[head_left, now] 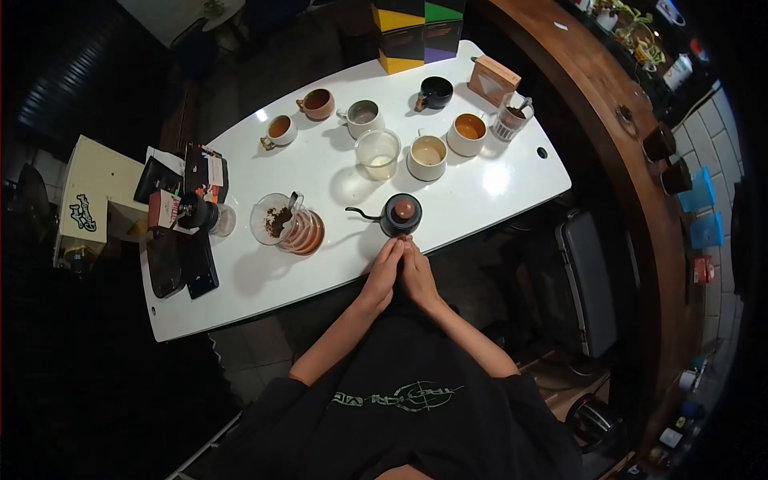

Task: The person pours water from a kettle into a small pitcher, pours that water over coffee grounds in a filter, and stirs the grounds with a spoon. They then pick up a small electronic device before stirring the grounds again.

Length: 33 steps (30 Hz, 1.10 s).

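Black kettle (402,216) on tabletop (336,188), right beyond both hands.
Left hand (386,268) and right hand (417,270) together at its near side; grip can't tell.

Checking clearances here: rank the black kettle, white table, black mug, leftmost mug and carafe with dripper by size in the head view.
1. White table
2. Carafe with dripper
3. Black kettle, spout included
4. Black mug and leftmost mug: too alike to rank
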Each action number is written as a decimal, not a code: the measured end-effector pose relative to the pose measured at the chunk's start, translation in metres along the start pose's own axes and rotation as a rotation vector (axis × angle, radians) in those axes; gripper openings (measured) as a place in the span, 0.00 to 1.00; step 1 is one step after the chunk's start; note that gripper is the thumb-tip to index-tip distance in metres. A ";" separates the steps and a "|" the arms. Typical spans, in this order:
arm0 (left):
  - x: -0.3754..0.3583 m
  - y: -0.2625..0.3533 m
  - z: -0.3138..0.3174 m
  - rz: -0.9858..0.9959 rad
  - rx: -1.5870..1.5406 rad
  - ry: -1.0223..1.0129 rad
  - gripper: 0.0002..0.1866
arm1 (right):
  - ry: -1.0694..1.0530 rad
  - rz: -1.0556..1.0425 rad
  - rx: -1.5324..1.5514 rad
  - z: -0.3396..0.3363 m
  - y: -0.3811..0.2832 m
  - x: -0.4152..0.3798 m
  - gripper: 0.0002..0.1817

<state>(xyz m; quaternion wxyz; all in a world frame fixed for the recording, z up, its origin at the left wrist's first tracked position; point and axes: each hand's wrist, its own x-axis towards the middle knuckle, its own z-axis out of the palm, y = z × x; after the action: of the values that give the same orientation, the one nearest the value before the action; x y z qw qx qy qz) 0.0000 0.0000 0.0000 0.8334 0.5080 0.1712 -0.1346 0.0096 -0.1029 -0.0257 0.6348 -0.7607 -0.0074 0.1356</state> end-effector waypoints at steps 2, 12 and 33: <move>-0.001 -0.002 0.002 0.010 -0.006 0.014 0.17 | 0.038 -0.087 -0.017 -0.001 0.003 0.000 0.31; 0.008 -0.007 -0.022 -0.030 -0.127 0.001 0.17 | 0.007 -0.020 -0.091 0.005 -0.015 0.001 0.31; -0.003 0.018 -0.031 -0.262 -0.108 0.007 0.16 | -0.100 -0.635 -0.722 -0.039 -0.111 0.059 0.19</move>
<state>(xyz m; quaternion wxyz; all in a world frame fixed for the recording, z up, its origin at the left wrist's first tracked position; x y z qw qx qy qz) -0.0005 0.0357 0.0029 0.8342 0.4361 0.2459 -0.2312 0.0922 -0.1082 0.0759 0.3389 -0.8852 -0.3163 -0.0398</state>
